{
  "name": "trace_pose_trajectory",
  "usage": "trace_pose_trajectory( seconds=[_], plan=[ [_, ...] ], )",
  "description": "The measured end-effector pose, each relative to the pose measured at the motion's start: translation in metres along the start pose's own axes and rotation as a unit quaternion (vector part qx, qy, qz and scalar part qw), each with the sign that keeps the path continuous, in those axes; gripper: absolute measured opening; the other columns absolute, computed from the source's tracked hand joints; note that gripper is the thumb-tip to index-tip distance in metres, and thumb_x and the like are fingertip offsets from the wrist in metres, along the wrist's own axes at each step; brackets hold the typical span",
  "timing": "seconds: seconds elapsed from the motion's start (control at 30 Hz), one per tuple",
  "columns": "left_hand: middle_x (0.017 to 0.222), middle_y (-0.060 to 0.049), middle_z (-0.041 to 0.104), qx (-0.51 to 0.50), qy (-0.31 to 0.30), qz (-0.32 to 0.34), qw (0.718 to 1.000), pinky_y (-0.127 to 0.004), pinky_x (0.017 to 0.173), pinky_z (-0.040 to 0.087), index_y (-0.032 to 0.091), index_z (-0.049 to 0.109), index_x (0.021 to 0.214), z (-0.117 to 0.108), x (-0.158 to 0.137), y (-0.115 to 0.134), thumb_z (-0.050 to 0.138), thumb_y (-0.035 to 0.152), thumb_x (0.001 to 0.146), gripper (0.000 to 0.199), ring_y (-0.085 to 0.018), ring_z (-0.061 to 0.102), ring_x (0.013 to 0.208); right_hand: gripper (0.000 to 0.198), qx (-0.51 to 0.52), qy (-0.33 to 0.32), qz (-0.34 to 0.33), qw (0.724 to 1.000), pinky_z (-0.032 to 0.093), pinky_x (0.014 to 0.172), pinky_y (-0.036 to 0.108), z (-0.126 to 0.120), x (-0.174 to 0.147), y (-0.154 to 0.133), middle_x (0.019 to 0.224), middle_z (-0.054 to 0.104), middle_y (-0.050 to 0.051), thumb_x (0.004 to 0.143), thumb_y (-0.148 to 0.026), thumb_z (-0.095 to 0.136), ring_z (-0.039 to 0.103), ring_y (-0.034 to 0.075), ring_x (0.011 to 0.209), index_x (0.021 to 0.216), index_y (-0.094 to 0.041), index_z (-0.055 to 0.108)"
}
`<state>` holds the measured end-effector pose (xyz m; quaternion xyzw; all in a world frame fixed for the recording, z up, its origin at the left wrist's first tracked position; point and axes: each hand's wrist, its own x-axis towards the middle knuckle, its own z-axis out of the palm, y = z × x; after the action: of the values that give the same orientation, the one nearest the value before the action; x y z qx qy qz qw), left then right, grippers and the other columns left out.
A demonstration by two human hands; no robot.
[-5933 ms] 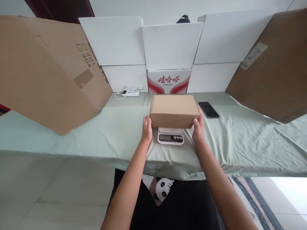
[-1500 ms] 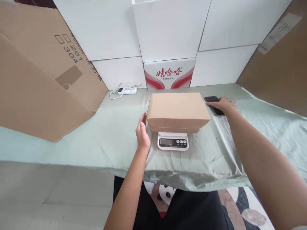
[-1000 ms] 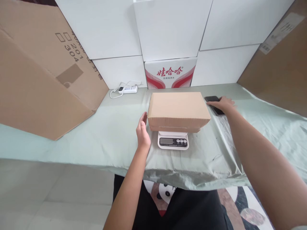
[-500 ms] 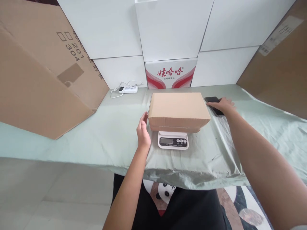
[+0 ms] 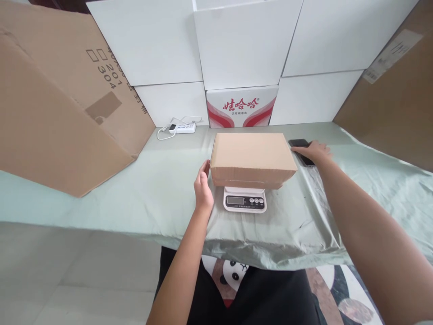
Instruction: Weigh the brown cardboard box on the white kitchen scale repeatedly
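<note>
The cardboard box [image 5: 253, 153] is set at the centre of the frame, supported on a white scale [image 5: 245, 203] whose display is left uncovered below it. The left hand [image 5: 203, 189] is held upright beside the box's left side, its fingers extended and unclosed; whether the box is touched cannot be told. Right of centre, a black phone [image 5: 297, 143] is partly covered by the right hand [image 5: 315, 152]; whether it is gripped by those fingers cannot be told.

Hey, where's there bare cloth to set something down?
Green cloth lies bare between the left hand and the large left carton, in front of the white corded device. Crowded around the small box: scale underneath, right hand over the phone.
</note>
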<state>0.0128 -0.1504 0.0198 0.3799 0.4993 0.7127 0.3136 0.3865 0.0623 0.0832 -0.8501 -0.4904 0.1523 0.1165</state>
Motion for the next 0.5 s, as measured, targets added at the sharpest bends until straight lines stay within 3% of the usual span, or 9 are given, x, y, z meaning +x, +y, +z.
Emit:
trace_pose_trajectory(
  seconds=[0.1, 0.2, 0.27, 0.33, 0.43, 0.5],
  plan=[
    [0.165, -0.019, 0.072, 0.006, -0.01, -0.003, 1.0, -0.053, 0.139, 0.049, 0.022, 0.078, 0.147, 0.0, 0.0, 0.001, 0.053, 0.099, 0.094, 0.096, -0.039, 0.065, 0.161, 0.091, 0.018, 0.064, -0.039, 0.997, 0.026, 0.14, 0.065, -0.004, -0.023, 0.002, 0.183, 0.039, 0.034, 0.1, -0.063, 0.076, 0.035, 0.052, 0.17, 0.172, -0.013, 0.049],
    [0.163, -0.018, 0.075, 0.007, -0.037, 0.001, 0.999, -0.054, 0.139, 0.049, 0.022, 0.08, 0.145, 0.001, -0.002, 0.004, 0.051, 0.096, 0.098, 0.093, -0.039, 0.065, 0.161, 0.059, 0.113, 0.156, -0.154, 0.969, 0.034, 0.138, 0.062, -0.002, -0.067, 0.02, 0.165, 0.064, 0.025, 0.106, -0.047, 0.06, 0.055, 0.044, 0.16, 0.156, -0.017, 0.065],
    [0.161, -0.017, 0.076, 0.006, -0.049, 0.009, 0.999, -0.053, 0.138, 0.049, 0.023, 0.081, 0.144, 0.001, -0.003, 0.007, 0.05, 0.095, 0.099, 0.09, -0.038, 0.066, 0.16, 0.048, 0.251, 0.111, -0.234, 0.933, 0.052, 0.128, 0.054, 0.006, -0.104, 0.04, 0.147, 0.078, 0.019, 0.107, -0.045, 0.054, 0.072, 0.037, 0.141, 0.144, -0.021, 0.072],
    [0.157, -0.017, 0.078, 0.007, -0.053, 0.014, 0.998, -0.053, 0.137, 0.05, 0.022, 0.082, 0.143, 0.002, -0.006, 0.009, 0.05, 0.094, 0.1, 0.09, -0.038, 0.067, 0.158, 0.046, 0.365, 0.032, -0.291, 0.884, 0.057, 0.127, 0.056, 0.02, -0.139, 0.06, 0.142, 0.082, 0.012, 0.109, -0.058, 0.051, 0.074, 0.037, 0.144, 0.139, -0.031, 0.073],
    [0.152, -0.019, 0.081, 0.008, -0.061, 0.014, 0.998, -0.053, 0.131, 0.055, 0.021, 0.083, 0.141, 0.002, -0.009, 0.009, 0.05, 0.093, 0.101, 0.089, -0.039, 0.07, 0.154, 0.061, 0.458, -0.098, -0.336, 0.817, 0.06, 0.127, 0.064, 0.042, -0.18, 0.071, 0.161, 0.076, 0.004, 0.107, -0.079, 0.048, 0.069, 0.038, 0.155, 0.155, -0.045, 0.064],
    [0.148, -0.019, 0.082, 0.005, -0.059, 0.013, 0.998, -0.052, 0.127, 0.059, 0.02, 0.084, 0.139, 0.002, -0.008, 0.008, 0.05, 0.092, 0.101, 0.088, -0.039, 0.072, 0.15, 0.067, 0.473, -0.125, -0.367, 0.791, 0.057, 0.132, 0.068, 0.048, -0.195, 0.063, 0.173, 0.066, 0.0, 0.105, -0.084, 0.051, 0.063, 0.039, 0.161, 0.161, -0.05, 0.06]
  ],
)
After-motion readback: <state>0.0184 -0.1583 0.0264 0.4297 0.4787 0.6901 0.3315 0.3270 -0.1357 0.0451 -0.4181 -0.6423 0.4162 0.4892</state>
